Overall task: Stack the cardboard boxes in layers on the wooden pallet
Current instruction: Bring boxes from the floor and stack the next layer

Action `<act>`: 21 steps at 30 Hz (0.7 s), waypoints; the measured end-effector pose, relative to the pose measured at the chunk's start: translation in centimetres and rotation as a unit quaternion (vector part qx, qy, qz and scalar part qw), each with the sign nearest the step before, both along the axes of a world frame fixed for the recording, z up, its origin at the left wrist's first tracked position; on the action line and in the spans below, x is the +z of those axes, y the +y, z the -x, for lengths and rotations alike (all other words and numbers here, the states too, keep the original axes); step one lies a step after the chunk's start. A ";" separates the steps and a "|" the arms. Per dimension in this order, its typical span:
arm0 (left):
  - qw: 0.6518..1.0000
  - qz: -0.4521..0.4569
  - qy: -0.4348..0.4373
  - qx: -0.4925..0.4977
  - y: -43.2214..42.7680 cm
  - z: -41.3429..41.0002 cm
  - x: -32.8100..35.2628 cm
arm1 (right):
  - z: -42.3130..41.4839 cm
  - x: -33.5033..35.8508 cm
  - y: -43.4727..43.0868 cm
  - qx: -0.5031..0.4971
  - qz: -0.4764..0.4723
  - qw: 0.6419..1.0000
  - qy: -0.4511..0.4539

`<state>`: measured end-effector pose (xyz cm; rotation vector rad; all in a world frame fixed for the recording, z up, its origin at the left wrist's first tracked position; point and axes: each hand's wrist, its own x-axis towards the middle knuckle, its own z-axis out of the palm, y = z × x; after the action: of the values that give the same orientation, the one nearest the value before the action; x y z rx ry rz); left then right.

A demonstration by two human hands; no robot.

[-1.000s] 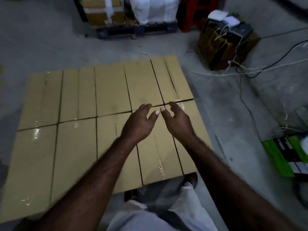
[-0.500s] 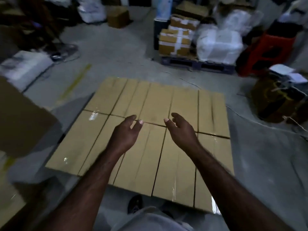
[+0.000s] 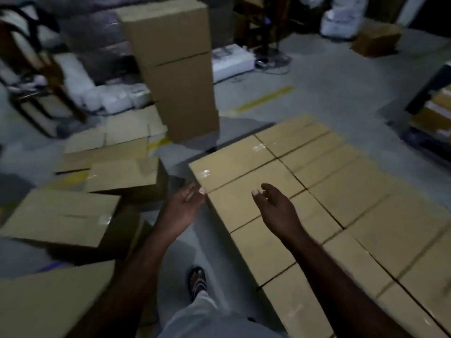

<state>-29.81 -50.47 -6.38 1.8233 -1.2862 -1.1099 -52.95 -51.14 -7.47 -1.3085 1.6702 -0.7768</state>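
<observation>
A flat layer of cardboard boxes spreads beneath and to the right of your right hand. Loose boxes lie left of your left hand. Both hands hover empty, fingers relaxed and apart.

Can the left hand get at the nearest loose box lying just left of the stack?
Probably yes. The left hand is empty, fingers relaxed, and the box sits close beyond it with nothing visible between them.
</observation>
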 end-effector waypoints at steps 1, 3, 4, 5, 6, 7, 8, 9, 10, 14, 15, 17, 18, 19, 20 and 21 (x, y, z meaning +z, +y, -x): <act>1.000 0.003 0.002 0.027 0.6 -1.5 0.2 | -1.2 0.2 -0.5 0.027 0.003 1.000 0.008; 0.997 0.015 0.016 0.079 1.5 -4.3 0.5 | -4.0 0.6 -1.9 0.073 0.009 0.997 0.020; 0.995 0.018 0.027 0.099 1.8 -5.5 0.6 | -5.3 0.7 -2.5 0.089 0.013 0.996 0.024; 0.991 0.026 0.034 0.128 2.1 -6.8 1.1 | -6.9 0.9 -3.2 0.110 0.017 0.993 0.025; 0.987 0.025 0.031 0.153 2.5 -8.2 1.2 | -8.5 1.1 -3.7 0.131 0.020 0.991 0.026; 0.983 0.027 0.032 0.180 2.8 -9.8 1.3 | -10.3 1.2 -4.4 0.151 0.023 0.988 0.027; 0.979 0.024 0.031 0.202 2.9 -11.5 0.9 | -12.1 1.3 -5.1 0.169 0.025 0.985 0.026; 0.975 0.025 0.026 0.220 3.0 -13.0 0.5 | -13.7 1.4 -5.7 0.184 0.028 0.982 0.025; 0.970 0.024 0.020 0.240 3.0 -14.8 0.1 | -15.7 1.4 -6.5 0.201 0.029 0.979 0.026; 0.956 0.020 0.029 0.292 2.4 -22.1 -1.7 | -23.6 1.4 -9.3 0.252 0.038 0.966 0.033; 0.952 0.017 0.036 0.302 2.3 -24.1 -2.1 | -25.8 1.4 -10.1 0.267 0.043 0.962 0.030; 0.944 0.004 0.044 0.328 2.2 -27.8 -2.8 | -30.1 1.4 -11.2 0.294 0.047 0.954 0.031; 0.938 -0.002 0.042 0.343 2.1 -29.4 -3.1 | -32.0 1.3 -11.8 0.305 0.048 0.951 0.033; 0.934 -0.002 0.034 0.354 2.0 -30.8 -3.5 | -33.7 1.1 -12.3 0.314 0.047 0.948 0.035; 0.929 -0.002 0.027 0.370 2.0 -32.4 -3.9 | -35.8 0.8 -12.9 0.326 0.043 0.944 0.037; 0.923 0.000 0.026 0.383 2.0 -33.8 -4.3 | -37.7 0.4 -13.4 0.339 0.042 0.939 0.041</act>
<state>3.99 -48.50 -10.63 2.0024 -0.4355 -0.7010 -15.28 -64.55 -7.09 -1.8467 1.1203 -0.3777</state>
